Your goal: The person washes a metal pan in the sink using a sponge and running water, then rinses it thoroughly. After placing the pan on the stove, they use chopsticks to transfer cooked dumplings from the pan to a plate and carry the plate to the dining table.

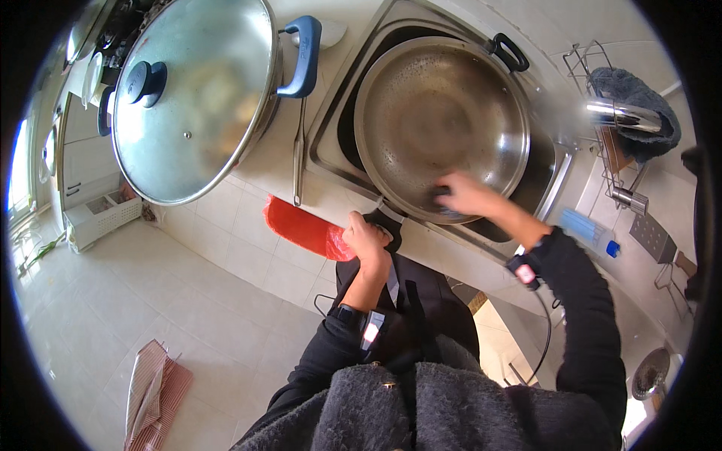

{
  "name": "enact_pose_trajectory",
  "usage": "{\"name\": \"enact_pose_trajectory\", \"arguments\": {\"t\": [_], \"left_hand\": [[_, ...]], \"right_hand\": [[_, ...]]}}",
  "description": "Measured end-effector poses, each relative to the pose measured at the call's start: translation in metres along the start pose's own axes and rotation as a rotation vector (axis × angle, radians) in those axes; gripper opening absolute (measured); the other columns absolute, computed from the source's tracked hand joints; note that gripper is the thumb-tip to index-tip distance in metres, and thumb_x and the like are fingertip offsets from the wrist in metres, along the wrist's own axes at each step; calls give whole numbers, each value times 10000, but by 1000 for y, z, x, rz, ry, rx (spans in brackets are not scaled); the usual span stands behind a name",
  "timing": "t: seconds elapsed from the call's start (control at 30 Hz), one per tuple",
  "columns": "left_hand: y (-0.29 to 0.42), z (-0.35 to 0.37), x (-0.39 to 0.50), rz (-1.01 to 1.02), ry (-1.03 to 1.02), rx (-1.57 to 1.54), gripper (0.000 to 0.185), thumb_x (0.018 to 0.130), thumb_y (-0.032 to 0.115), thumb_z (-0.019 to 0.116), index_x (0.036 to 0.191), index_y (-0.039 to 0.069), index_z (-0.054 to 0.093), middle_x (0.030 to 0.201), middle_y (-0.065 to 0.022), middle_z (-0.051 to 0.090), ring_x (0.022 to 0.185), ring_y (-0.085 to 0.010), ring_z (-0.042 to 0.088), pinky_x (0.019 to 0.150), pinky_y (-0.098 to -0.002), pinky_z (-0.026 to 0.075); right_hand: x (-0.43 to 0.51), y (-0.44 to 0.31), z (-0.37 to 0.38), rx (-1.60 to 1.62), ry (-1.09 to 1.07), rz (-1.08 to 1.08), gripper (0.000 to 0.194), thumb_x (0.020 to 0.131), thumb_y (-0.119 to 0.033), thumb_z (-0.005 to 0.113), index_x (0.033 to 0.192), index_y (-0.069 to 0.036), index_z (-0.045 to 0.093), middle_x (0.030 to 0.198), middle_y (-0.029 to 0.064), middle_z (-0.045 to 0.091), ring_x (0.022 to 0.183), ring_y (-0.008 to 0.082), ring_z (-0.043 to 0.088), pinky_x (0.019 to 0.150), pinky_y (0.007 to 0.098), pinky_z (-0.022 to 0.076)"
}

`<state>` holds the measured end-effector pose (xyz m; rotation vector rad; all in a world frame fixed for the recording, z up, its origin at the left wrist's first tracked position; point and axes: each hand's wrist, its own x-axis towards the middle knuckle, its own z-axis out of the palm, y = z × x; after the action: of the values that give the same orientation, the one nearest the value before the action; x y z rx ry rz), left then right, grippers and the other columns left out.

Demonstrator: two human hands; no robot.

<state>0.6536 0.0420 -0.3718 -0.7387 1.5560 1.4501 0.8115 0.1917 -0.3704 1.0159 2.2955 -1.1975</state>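
Note:
A wide stainless steel wok (434,113) sits over the sink basin (541,175), its inside wet with droplets. My left hand (366,235) grips its black long handle (389,222) at the counter's front edge. Inside the wok, near the front wall, my right hand (468,194) is curled over a small dark scrubber (443,194); motion blur hides its exact kind. A second black loop handle (509,52) sticks out at the wok's far side. Beside my left hand, a red plastic bag (304,228) hangs at the counter edge.
A large lidded pot (197,113) with blue handles stands left of the sink. A metal-handled utensil (299,152) lies beside it. A chrome faucet (623,114), draped with a grey cloth (637,84), and a wire rack (612,158) stand right. A slotted turner (653,237) lies nearby.

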Motion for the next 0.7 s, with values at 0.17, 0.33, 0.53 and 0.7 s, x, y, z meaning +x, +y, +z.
{"name": "enact_pose_trajectory", "arguments": {"t": [0.17,0.33,0.53,0.7], "left_hand": [[3,4,-3,-23,11,-5,371,851,223,458,553,142,254,456,17,286,345,-107,242,345,-274,191],[4,6,-4,37,19,19,368,835,225,482,548,140,267,449,22,282,339,-109,241,344,-271,190],[7,2,-1,-1,-35,-23,381,838,250,491,553,143,261,451,30,260,340,-105,231,350,-266,188],[10,6,-3,-9,2,5,384,850,263,481,559,150,257,453,39,250,339,-99,226,355,-268,185]], "right_hand": [[-10,29,-11,-287,56,222,284,761,-94,594,1032,-15,630,1064,238,537,1007,387,517,884,456,436],[22,-12,58,312,281,-144,318,778,-126,583,1063,14,596,1089,245,539,1018,405,516,897,473,420],[-6,56,-50,-706,465,325,299,769,-18,532,1047,-69,628,1156,138,510,1057,337,449,853,374,491],[15,2,7,-220,-3,50,323,763,-137,592,1017,61,566,1082,257,498,1021,420,495,907,485,396]]}}
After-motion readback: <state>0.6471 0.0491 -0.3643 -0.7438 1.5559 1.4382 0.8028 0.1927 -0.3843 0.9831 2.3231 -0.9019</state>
